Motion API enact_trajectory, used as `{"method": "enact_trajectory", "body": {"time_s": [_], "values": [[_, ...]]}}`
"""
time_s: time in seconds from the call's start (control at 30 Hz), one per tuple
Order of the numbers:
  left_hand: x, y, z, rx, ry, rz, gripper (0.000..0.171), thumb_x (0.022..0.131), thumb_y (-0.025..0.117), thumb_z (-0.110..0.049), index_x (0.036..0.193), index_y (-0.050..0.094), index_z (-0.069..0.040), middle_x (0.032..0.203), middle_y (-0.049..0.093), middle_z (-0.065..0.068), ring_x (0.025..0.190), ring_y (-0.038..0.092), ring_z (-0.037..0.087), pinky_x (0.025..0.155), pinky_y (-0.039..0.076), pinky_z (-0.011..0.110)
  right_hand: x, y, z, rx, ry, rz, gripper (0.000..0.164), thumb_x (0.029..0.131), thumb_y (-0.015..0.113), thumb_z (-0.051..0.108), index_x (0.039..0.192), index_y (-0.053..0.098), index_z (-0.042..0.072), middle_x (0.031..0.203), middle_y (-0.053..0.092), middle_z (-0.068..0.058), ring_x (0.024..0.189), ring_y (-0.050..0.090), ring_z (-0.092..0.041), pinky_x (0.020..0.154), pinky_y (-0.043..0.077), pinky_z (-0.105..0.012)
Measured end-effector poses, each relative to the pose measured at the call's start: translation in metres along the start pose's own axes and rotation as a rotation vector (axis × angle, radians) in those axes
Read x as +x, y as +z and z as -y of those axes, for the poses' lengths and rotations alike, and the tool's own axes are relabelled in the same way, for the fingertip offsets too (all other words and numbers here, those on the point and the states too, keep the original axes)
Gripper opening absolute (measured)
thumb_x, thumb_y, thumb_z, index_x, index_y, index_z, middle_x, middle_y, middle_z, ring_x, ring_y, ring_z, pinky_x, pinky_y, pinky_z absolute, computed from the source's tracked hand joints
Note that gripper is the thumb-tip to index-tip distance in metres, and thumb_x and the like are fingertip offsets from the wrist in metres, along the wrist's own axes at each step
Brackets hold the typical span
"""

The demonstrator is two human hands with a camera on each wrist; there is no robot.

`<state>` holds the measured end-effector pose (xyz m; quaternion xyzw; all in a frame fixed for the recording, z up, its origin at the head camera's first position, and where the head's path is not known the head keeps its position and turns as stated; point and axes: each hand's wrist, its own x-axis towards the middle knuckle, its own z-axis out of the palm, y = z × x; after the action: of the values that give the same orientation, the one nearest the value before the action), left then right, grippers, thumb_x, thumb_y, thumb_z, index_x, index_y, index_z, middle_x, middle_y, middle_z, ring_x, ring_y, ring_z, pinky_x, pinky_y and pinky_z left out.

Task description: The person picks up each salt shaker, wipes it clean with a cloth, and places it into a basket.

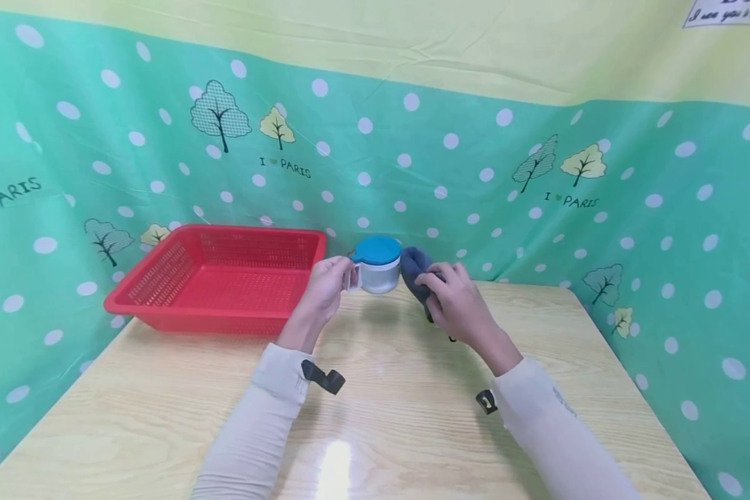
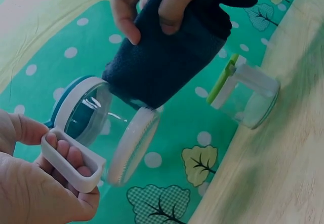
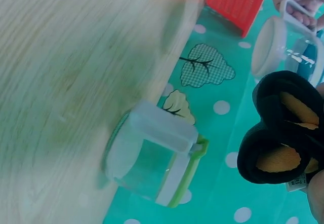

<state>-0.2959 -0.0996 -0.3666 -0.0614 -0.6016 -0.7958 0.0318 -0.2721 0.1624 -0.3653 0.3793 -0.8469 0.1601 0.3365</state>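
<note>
My left hand (image 1: 328,281) grips the white handle (image 2: 73,163) of a clear seasoning jar (image 1: 380,278) with a blue lid (image 1: 377,250), held up over the far part of the table. In the left wrist view the jar is tilted onto its side, with its pale base toward the right. From the other side my right hand (image 1: 459,302) pinches a folded dark blue cloth (image 2: 167,51), whose edge lies against the jar's side. Orange-tan lining (image 3: 278,158) and a small white tag (image 3: 296,183) show at the cloth's open folds.
A second clear jar (image 3: 147,155) with a green lid (image 2: 223,82) stands on the wooden table (image 1: 400,417); the head view hides it behind my right hand. A red plastic basket (image 1: 225,321) sits at the back left. A green dotted curtain (image 1: 362,201) hangs behind.
</note>
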Motion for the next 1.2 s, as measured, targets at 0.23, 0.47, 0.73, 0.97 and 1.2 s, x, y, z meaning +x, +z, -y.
{"method": "enact_trajectory", "body": {"time_s": [0.23,0.47,0.73,0.97,1.2], "values": [[0.001,0.0,0.003,0.003,0.017,-0.047,0.028,0.093,0.051,0.0,0.066,0.056,-0.001,0.07,0.052,0.007,0.089,0.049,0.022,0.085,0.039,0.036,0.001,-0.001,0.012,0.016,-0.052,-0.001,0.03,0.083,0.065,-0.006,0.108,0.068,0.009,0.111,0.065,-0.019,0.088,0.056,-0.037,0.072,0.055,-0.048],[0.002,0.001,0.003,-0.017,0.02,-0.081,0.023,0.091,0.051,0.001,0.069,0.057,-0.001,0.073,0.052,0.007,0.085,0.048,0.02,0.084,0.039,0.034,-0.001,0.003,0.026,0.046,-0.072,0.024,0.03,0.082,0.068,-0.006,0.107,0.069,0.01,0.111,0.066,-0.017,0.09,0.058,-0.037,0.077,0.054,-0.048],[0.002,0.0,0.004,-0.021,0.038,-0.093,0.023,0.091,0.051,0.001,0.069,0.057,-0.002,0.07,0.051,0.006,0.085,0.048,0.021,0.087,0.037,0.036,-0.001,0.007,0.044,0.113,-0.01,0.109,0.029,0.083,0.068,-0.005,0.107,0.071,0.01,0.114,0.066,-0.013,0.108,0.059,-0.037,0.091,0.054,-0.053],[0.002,0.001,0.003,-0.007,0.038,-0.085,0.023,0.092,0.052,0.002,0.07,0.058,-0.001,0.069,0.051,0.007,0.086,0.048,0.023,0.089,0.037,0.038,-0.004,0.009,0.049,0.129,0.017,0.15,0.029,0.084,0.067,-0.004,0.109,0.071,0.01,0.115,0.065,-0.014,0.106,0.059,-0.035,0.089,0.054,-0.051],[0.001,0.001,-0.001,0.008,0.026,-0.075,0.024,0.093,0.052,0.0,0.07,0.058,-0.002,0.07,0.052,0.007,0.093,0.048,0.024,0.095,0.035,0.041,-0.003,0.008,0.04,0.158,0.084,0.105,0.03,0.083,0.065,-0.006,0.11,0.07,0.008,0.115,0.065,-0.015,0.105,0.059,-0.035,0.087,0.055,-0.049]]}}
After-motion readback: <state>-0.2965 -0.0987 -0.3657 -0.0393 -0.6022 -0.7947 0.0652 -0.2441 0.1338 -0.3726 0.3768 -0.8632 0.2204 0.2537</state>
